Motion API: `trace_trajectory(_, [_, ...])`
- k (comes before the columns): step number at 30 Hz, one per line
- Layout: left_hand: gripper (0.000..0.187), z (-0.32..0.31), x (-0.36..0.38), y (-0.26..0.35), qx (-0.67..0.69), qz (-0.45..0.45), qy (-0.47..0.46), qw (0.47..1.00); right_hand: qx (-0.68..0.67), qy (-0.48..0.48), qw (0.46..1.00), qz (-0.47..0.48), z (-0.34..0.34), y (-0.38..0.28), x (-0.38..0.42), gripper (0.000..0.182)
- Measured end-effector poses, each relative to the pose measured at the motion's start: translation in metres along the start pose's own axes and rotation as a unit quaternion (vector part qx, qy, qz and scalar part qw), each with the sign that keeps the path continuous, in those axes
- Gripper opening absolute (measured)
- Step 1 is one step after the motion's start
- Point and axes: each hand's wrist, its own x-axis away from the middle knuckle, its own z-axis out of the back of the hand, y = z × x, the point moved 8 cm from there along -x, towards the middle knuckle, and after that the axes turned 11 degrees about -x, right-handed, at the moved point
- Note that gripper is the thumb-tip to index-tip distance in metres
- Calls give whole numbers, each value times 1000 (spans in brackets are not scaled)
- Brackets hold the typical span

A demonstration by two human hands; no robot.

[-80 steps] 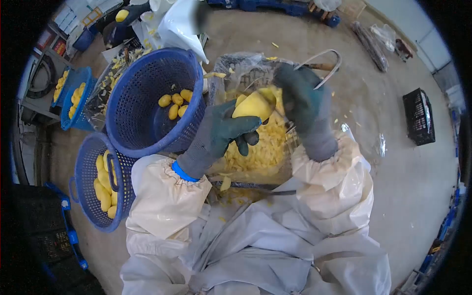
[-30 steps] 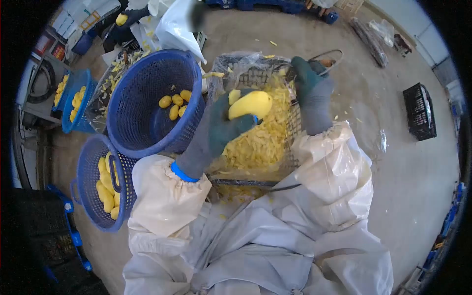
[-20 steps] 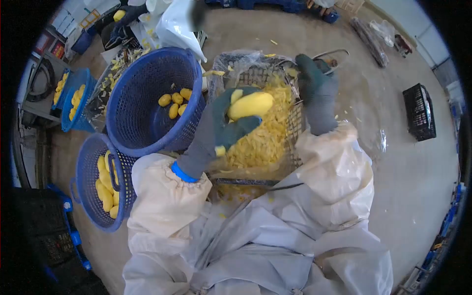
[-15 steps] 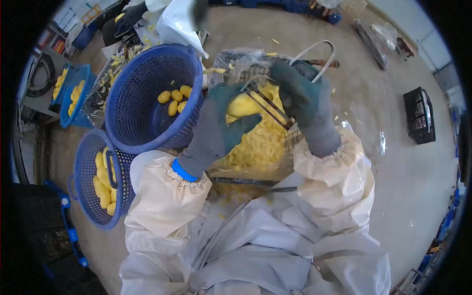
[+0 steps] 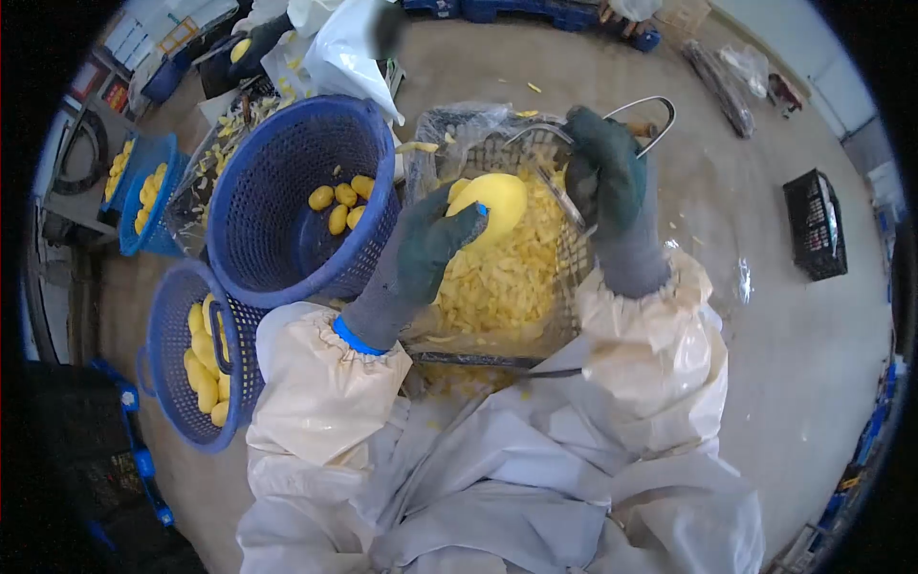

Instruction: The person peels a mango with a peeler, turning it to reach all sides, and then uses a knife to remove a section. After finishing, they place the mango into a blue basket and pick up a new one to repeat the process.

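Note:
My left hand (image 5: 435, 244), in a green and grey work glove, is closed around a smooth yellow potato (image 5: 499, 206). It holds the potato above the left side of a crate (image 5: 492, 359) lined with clear plastic. Yellow peelings (image 5: 502, 292) are heaped in that crate. My gloved right hand (image 5: 607, 167) grips a metal peeler (image 5: 658, 110), whose bent wire handle sticks out beyond the fist. The peeler's blade end points down toward the peelings, apart from the potato. My right fingers partly hide the tool.
A large blue basket (image 5: 287, 110) with several potatoes stands to the left. Below it, a smaller blue basket (image 5: 163, 287) holds several peeled ones. Further left is a light-blue basket (image 5: 129, 215) of potatoes. A black crate (image 5: 813, 225) lies on the floor at right. Another person's gloved hand (image 5: 263, 48) shows at upper left.
The peeler was across the potato and is now lifted off to the right in my right hand. My left hand has turned the potato, which now shows more fully.

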Motion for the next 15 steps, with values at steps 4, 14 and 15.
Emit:
trace_trajectory(4, [43, -10, 5, -4, 47, 29, -47, 997, 42, 18, 996, 75, 4, 9, -4, 20])
trace_trajectory(14, [35, -17, 3, -4, 255, 70, -77, 961, 32, 114, 989, 91, 20, 8, -15, 19])
trace_trajectory(15, [37, -16, 2, -5, 258, 81, -68, 960, 5, 83, 993, 89, 15, 2, -11, 21])
